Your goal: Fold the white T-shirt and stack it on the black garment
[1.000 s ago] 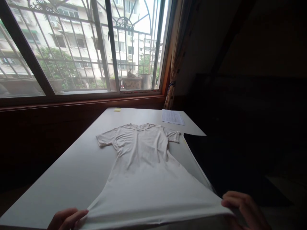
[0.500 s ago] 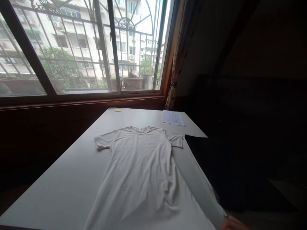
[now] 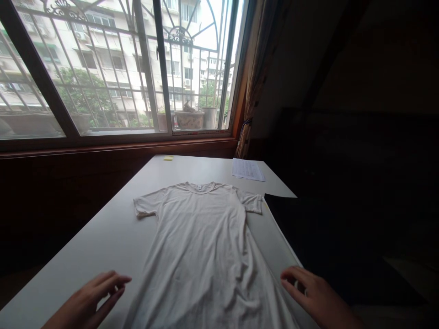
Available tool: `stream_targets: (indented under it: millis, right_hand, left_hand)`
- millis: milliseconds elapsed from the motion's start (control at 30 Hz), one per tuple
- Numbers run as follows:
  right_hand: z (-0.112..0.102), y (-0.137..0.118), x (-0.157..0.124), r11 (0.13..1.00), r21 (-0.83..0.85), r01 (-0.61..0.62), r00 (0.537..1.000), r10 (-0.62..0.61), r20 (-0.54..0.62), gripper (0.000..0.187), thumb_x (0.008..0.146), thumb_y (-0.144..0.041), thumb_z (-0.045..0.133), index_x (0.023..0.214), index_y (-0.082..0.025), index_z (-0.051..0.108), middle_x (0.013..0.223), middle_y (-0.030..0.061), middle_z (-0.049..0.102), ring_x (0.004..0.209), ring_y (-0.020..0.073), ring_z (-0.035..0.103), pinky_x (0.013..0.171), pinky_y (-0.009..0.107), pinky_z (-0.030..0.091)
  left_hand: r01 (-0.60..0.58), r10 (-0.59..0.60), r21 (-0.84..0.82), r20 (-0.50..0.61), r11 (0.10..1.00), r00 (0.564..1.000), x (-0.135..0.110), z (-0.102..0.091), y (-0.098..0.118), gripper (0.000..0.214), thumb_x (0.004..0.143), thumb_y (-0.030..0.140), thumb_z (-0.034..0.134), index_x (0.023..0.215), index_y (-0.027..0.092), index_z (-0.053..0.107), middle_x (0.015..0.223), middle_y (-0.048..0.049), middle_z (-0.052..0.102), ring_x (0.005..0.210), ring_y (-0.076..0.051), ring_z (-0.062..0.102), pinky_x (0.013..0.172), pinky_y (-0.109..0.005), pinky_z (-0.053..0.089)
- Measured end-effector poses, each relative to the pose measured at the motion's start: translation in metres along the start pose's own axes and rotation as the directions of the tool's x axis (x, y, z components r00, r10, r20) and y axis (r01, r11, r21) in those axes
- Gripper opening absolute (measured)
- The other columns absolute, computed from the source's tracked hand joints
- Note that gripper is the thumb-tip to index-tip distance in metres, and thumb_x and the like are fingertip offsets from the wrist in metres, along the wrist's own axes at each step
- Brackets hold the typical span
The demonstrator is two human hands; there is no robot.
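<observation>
A white short-sleeved T-shirt (image 3: 202,246) lies spread on the white table (image 3: 85,246), collar toward the window. Wrinkles run down its body, mostly on the right side, and its lower end is cut off by the bottom of the picture. My left hand (image 3: 98,294) hovers to the left of the shirt, fingers apart and empty. On the other side, my right hand (image 3: 310,292) is by the table's right edge, near the shirt's right side. Its fingers are curved with a gap between them, and nothing is in them.
Printed papers (image 3: 247,169) lie at the table's far right, and a yellow sticky pad (image 3: 168,158) at the far left. A black sheet-like thing (image 3: 329,246) adjoins the right edge. Beyond stand a barred window (image 3: 120,68) and a tied curtain (image 3: 245,132).
My left hand has come into view at the lower left. My right hand has moved up and in from the bottom right corner. The shirt lies almost the same.
</observation>
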State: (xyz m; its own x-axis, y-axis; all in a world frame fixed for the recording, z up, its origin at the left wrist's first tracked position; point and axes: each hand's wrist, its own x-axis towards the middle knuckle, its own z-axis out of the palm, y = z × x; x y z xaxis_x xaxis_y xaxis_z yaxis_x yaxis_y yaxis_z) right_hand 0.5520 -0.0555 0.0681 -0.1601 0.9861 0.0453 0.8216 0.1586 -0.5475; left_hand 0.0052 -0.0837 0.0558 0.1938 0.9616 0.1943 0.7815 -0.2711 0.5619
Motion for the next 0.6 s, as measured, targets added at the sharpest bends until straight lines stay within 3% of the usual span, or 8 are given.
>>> stream_targets:
  millis: [133,267,333,433,500,600]
  right_hand:
    - [0.026,0.008,0.044,0.998,-0.053,-0.022,0.994,0.016,-0.105,0.02,0.085,-0.036,0.057,0.09,-0.021,0.07,0.081,0.0039,0.07,0.067,0.0193,0.066,0.066,0.029,0.051]
    - [0.051,0.021,0.077,0.997,-0.065,-0.041,0.99,0.033,-0.134,0.024,0.08,-0.033,0.059,0.098,-0.02,0.069,0.08,0.0033,0.068,0.07,0.0197,0.066,0.067,0.029,0.049]
    - [0.06,0.026,0.086,0.996,-0.062,-0.066,0.991,0.059,-0.121,0.028,0.077,-0.029,0.059,0.101,-0.019,0.068,0.08,0.003,0.068,0.07,0.0197,0.065,0.068,0.029,0.049]
    - [0.066,0.032,0.092,0.994,-0.049,-0.099,0.993,0.095,-0.07,0.032,0.073,-0.025,0.058,0.104,-0.019,0.065,0.079,0.0023,0.068,0.07,0.0199,0.065,0.069,0.029,0.047]
    - [0.065,0.035,0.09,0.993,-0.028,-0.111,0.993,0.11,-0.052,0.032,0.074,-0.026,0.056,0.104,-0.02,0.063,0.078,0.0015,0.068,0.069,0.0197,0.065,0.068,0.028,0.046]
    - [0.057,0.039,0.085,0.987,-0.002,-0.162,0.986,0.162,-0.048,0.03,0.074,-0.03,0.054,0.102,-0.021,0.061,0.077,0.0014,0.068,0.068,0.0198,0.065,0.068,0.028,0.046]
  left_hand:
    - [0.05,-0.051,0.06,0.024,0.997,0.998,0.06,-0.005,-0.045,0.037,0.098,0.046,0.047,0.111,0.023,0.073,0.105,-0.0071,0.071,0.09,-0.022,0.07,0.08,-0.028,0.056]
    - [0.097,-0.075,0.258,-0.094,0.961,0.993,0.115,0.01,-0.085,0.041,0.095,0.042,0.048,0.118,0.015,0.069,0.111,-0.013,0.068,0.095,-0.027,0.066,0.093,-0.041,0.051]
    - [0.133,-0.083,0.353,-0.155,0.926,0.984,0.138,0.017,-0.095,0.044,0.094,0.037,0.049,0.129,0.015,0.062,0.121,-0.0143,0.063,0.103,-0.03,0.062,0.098,-0.044,0.048]
    - [0.146,-0.055,0.453,-0.207,0.879,0.977,0.166,0.022,-0.099,0.045,0.095,0.029,0.049,0.138,0.021,0.053,0.126,-0.0116,0.059,0.111,-0.029,0.058,0.097,-0.041,0.048]
    - [0.116,-0.022,0.517,-0.185,0.848,0.983,0.181,0.022,-0.097,0.035,0.096,0.024,0.047,0.129,0.024,0.058,0.12,-0.009,0.06,0.107,-0.026,0.059,0.093,-0.036,0.049]
    - [0.093,-0.003,0.571,-0.156,0.816,0.988,0.197,0.015,-0.101,0.019,0.098,0.022,0.046,0.101,0.023,0.065,0.106,-0.0067,0.062,0.097,-0.023,0.061,0.087,-0.032,0.049]
